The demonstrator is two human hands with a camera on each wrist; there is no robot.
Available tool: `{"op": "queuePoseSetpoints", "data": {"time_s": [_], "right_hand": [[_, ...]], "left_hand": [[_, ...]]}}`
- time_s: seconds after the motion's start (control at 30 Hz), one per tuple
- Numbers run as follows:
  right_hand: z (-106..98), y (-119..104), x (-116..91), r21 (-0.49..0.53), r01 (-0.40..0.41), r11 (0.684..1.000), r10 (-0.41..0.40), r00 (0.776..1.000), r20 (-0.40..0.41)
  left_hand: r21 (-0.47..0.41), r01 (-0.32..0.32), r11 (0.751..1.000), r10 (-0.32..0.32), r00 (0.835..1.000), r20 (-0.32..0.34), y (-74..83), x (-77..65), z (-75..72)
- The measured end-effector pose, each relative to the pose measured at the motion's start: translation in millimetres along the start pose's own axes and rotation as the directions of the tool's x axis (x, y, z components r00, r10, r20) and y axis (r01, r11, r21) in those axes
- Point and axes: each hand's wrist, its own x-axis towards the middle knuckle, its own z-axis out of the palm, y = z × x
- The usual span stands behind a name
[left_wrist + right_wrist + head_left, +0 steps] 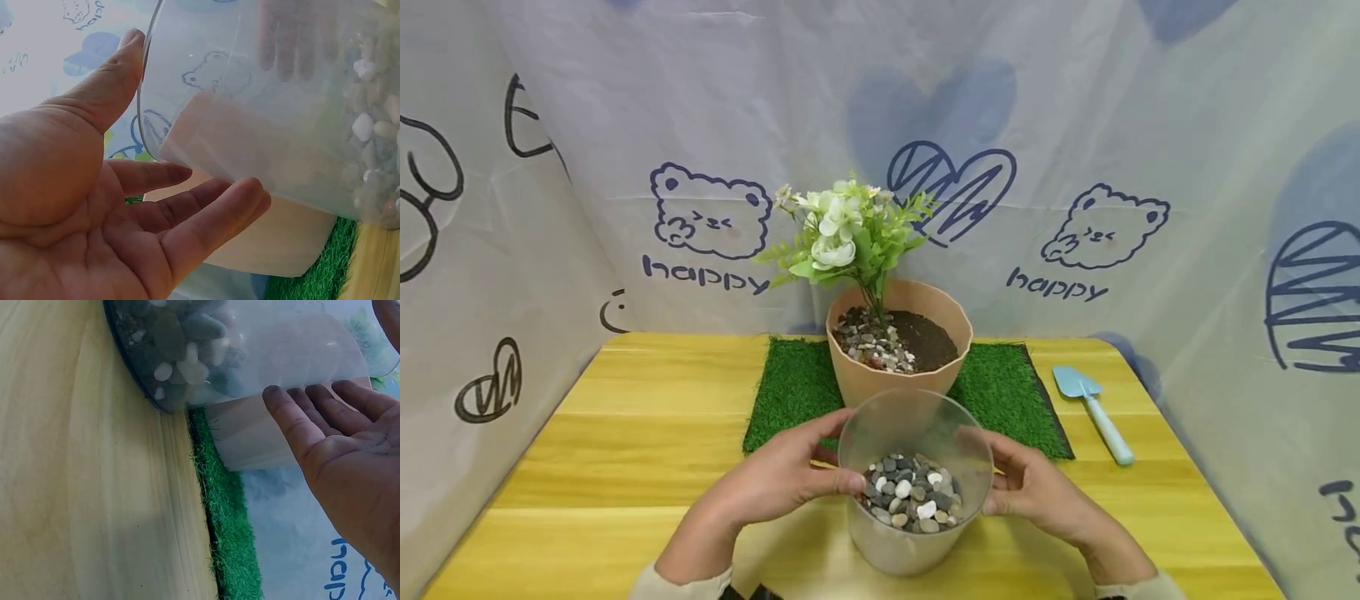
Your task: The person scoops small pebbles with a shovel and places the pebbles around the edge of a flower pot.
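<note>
Left hand [784,477], right hand [1036,490]; tub [907,547] between.

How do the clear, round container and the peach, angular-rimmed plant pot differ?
The container is see-through, the pot opaque. The container holds mixed grey, white and tan pebbles; the pot holds white flowers, dark soil and small stones. Both are open-topped.

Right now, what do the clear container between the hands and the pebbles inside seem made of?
Clear container: likely plastic, possibly glass; smooth, slightly hazy, with the flowerpot showing through its wall. Pebbles: apparently natural stone; rounded, smooth, varied in grey, tan and white.
</note>
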Motion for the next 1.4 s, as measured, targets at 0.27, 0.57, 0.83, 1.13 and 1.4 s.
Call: {"op": "queuePoseSetpoints", "data": {"time_s": [0.27,0.57,0.83,1.13,1.4], "right_hand": [[-3,-2,1,0.018,-0.026,0.999,0.026,1.000,-0.004],[-2,-1,-1,-0.001,-0.050,0.999,0.050,0.999,0.011],[-6,-1,5,-0.122,-0.049,0.991,0.048,0.999,-0.011],[-2,2,11,-0.052,-0.075,0.996,0.074,0.997,-0.025],[6,4,14,-0.013,-0.072,0.997,0.073,0.997,0.009]], "left_hand": [[0.036,-0.020,0.999,0.017,0.998,0.064,5.0,8.6,-7.6],[0.001,-0.017,1.000,0.017,0.997,0.073,3.6,7.6,-5.7],[-0.031,-0.013,0.999,0.015,0.998,0.063,1.6,8.0,-7.1],[-0.002,-0.030,1.000,0.030,0.998,0.052,1.2,2.8,-12.1],[0.009,-0.002,1.000,0.001,0.997,0.076,2.2,-1.1,-20.0]]}}
